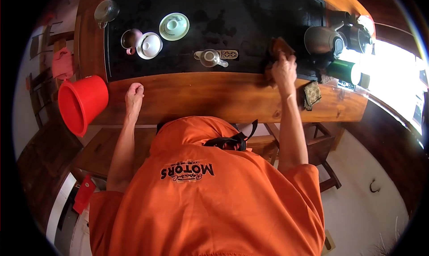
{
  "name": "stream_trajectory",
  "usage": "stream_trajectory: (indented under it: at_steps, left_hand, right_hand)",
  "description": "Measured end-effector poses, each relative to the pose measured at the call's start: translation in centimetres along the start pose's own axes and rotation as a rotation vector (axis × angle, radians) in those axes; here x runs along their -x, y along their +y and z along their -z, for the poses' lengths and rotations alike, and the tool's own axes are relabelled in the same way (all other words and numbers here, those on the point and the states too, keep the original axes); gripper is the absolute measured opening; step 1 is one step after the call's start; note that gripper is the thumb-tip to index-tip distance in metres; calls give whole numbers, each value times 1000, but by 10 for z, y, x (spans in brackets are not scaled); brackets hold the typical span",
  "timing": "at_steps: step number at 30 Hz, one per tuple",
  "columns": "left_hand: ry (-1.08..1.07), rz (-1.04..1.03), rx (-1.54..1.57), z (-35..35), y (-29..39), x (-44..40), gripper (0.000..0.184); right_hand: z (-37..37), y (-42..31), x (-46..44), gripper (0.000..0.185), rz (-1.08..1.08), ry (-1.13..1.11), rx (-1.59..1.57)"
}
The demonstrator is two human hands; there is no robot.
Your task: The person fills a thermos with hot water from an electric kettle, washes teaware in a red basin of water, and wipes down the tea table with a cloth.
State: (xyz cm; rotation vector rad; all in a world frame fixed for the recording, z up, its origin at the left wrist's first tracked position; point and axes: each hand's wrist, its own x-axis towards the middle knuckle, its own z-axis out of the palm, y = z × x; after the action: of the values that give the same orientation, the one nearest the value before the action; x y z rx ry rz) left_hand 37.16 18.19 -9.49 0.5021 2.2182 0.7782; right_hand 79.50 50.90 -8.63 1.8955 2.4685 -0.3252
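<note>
My right hand presses a brown cloth onto the right part of the black tea tray, its fingers closed on the cloth. Over the front wooden edge, my left hand hangs with its fingers curled in and nothing visible in them. A small glass pitcher stands on the tray between my hands. To the left are a white lidded cup, a pinkish cup and a pale green lidded bowl.
A red bucket is at the left table edge. Metal kettles, a green canister and a folded patterned cloth sit at the right. A glass cup stands at the far left corner.
</note>
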Motion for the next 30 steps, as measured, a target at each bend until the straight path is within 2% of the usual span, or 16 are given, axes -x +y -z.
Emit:
stream_trajectory:
  at_steps: [6,10,14,18,22,25,28,29,30]
  left_hand:
    - [99,-14,-42,-7,3,-1,18]
    - [99,56,-44,-7,12,10,19]
    - [60,26,14,-19,18,32,16]
    - [18,33,-27,-25,10,42,15]
    - [-8,45,-58,-24,35,54,17]
    - [12,107,111,-23,49,64,18]
    - [-13,118,224,-29,54,69,16]
    - [-19,122,224,-33,57,68,16]
    - [-29,105,243,-37,63,68,15]
  right_hand:
    - [-19,-74,18,47,203,58,-136]
    - [-25,-87,-8,42,476,195,-221]
    - [-22,-75,-65,43,673,202,-202]
    - [-19,-65,-140,37,599,330,-203]
    - [-15,-35,-226,36,248,407,-118]
    - [-13,-41,-257,35,-105,352,-140]
    - [-23,-73,-254,37,26,442,-91]
    - [-37,-75,-262,39,263,537,-120]
    - [-36,-96,-257,39,311,518,-188]
